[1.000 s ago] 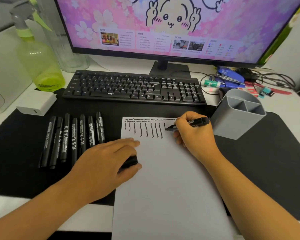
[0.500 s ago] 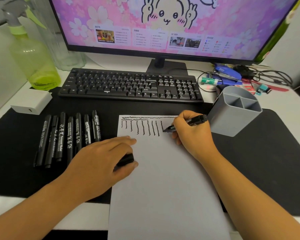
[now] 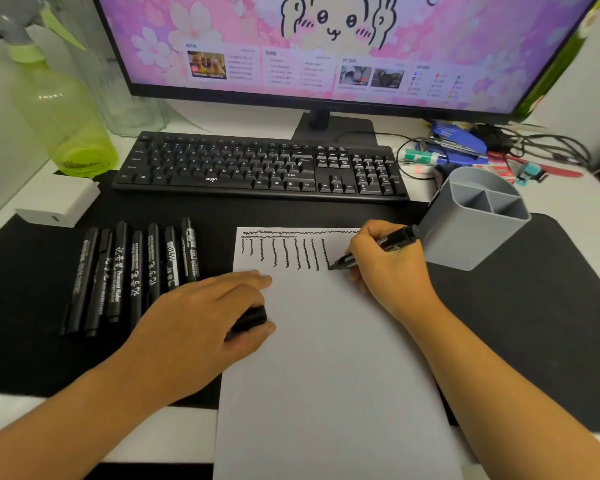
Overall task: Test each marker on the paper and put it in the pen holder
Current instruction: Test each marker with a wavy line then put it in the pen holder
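A white sheet of paper [image 3: 333,375] lies on the black desk mat, with wavy black test lines near its top edge. My right hand [image 3: 392,271] grips an uncapped black marker [image 3: 388,245], its tip touching the paper at the foot of the newest wavy stroke. My left hand [image 3: 201,320] rests on the paper's left edge and holds a black marker cap [image 3: 250,318] under thumb and fingers. Several capped black markers [image 3: 132,271] lie in a row on the mat to the left. The grey pen holder [image 3: 465,233] stands right of the paper; its compartments look empty.
A black keyboard [image 3: 260,168] sits behind the paper, below a monitor [image 3: 326,46]. A green spray bottle [image 3: 59,112] and a white box [image 3: 59,202] stand at the left. A stapler, cables and small items [image 3: 465,147] crowd the back right. The black mat [image 3: 534,306] extends right.
My right hand has drawn the newest wavy stroke downward, so the marker tip now sits lower on the paper. The view has tilted down slightly. My left hand has stayed put.
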